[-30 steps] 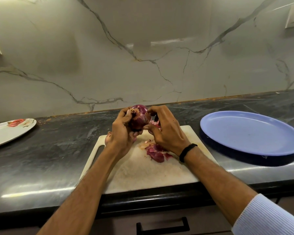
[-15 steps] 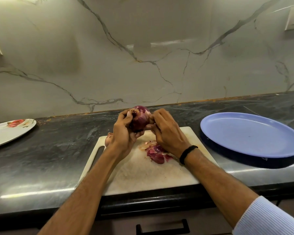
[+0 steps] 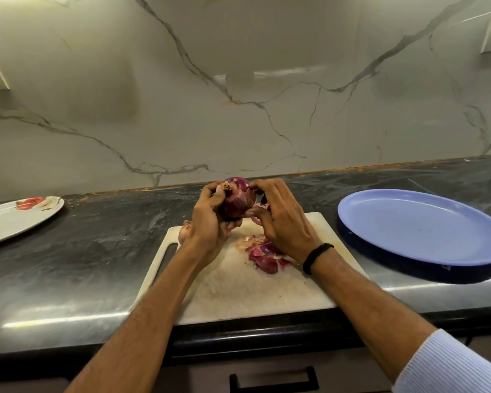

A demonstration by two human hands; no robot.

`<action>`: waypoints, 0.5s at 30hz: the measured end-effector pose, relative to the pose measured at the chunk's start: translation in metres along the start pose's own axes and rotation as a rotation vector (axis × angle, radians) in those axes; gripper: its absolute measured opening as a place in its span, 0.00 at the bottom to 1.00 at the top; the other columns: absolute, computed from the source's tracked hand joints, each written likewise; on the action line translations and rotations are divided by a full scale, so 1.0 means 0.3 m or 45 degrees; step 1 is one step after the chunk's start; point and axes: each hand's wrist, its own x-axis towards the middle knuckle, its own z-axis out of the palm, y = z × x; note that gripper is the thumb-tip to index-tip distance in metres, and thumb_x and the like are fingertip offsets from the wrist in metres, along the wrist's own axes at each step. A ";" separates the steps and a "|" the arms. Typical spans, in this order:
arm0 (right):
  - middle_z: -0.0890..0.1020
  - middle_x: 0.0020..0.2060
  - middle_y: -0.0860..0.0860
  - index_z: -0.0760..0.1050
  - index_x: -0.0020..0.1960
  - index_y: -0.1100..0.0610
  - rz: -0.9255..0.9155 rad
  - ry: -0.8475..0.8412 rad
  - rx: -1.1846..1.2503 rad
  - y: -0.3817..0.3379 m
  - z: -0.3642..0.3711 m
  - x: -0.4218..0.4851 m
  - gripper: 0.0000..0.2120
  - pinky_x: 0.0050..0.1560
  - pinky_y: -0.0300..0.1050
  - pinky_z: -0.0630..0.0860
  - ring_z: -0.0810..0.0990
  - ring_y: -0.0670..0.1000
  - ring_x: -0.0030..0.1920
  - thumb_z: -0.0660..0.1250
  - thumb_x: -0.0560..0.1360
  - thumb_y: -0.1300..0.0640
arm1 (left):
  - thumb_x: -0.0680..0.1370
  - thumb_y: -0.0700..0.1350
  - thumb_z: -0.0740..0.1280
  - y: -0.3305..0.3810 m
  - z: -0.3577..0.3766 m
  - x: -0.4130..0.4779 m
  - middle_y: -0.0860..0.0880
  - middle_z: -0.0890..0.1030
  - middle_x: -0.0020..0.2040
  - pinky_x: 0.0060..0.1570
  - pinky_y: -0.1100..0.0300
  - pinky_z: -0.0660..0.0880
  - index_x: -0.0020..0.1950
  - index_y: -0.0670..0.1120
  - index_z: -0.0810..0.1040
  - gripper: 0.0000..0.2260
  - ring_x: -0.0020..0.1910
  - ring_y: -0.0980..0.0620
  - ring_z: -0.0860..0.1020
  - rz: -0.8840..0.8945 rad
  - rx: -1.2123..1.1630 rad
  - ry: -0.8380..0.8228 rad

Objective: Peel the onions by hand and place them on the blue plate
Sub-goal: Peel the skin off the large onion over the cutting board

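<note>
i have the red onion (image 3: 238, 201) raised above the far edge of the white cutting board (image 3: 253, 290), its root end tilted toward my left. my left hand (image 3: 210, 222) wraps around it from the left, fingers curled over the top. my right hand (image 3: 284, 222) pinches its right side, thumb below and fingertips at the top. a heap of purple peels (image 3: 264, 253) lies on the board under my right wrist, which wears a black band (image 3: 316, 258). a second onion (image 3: 184, 232) peeks out behind my left hand at the board's corner. the blue plate (image 3: 420, 225) sits to the right on the dark counter (image 3: 97, 251), holding nothing i can see. a flowered white plate (image 3: 14, 219) lies far left.
</note>
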 end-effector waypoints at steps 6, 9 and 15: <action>0.74 0.47 0.55 0.73 0.49 0.62 -0.052 0.002 -0.047 0.001 0.011 -0.008 0.07 0.43 0.36 0.72 0.71 0.48 0.44 0.62 0.80 0.58 | 0.86 0.48 0.56 -0.004 -0.002 0.006 0.31 0.74 0.66 0.35 0.57 0.77 0.69 0.41 0.70 0.15 0.44 0.43 0.81 0.000 -0.086 0.032; 0.75 0.45 0.55 0.74 0.48 0.63 0.006 0.108 0.030 -0.004 0.005 0.001 0.03 0.45 0.30 0.70 0.70 0.46 0.44 0.66 0.78 0.63 | 0.86 0.48 0.56 0.001 0.001 0.003 0.30 0.74 0.66 0.28 0.59 0.74 0.68 0.43 0.71 0.15 0.42 0.44 0.79 0.000 -0.055 0.058; 0.77 0.52 0.57 0.75 0.59 0.63 0.099 0.158 0.096 0.008 0.005 0.008 0.11 0.54 0.26 0.70 0.72 0.42 0.52 0.63 0.80 0.59 | 0.85 0.47 0.58 -0.001 0.008 -0.004 0.37 0.75 0.64 0.32 0.58 0.76 0.67 0.44 0.72 0.13 0.50 0.39 0.80 0.040 0.028 0.060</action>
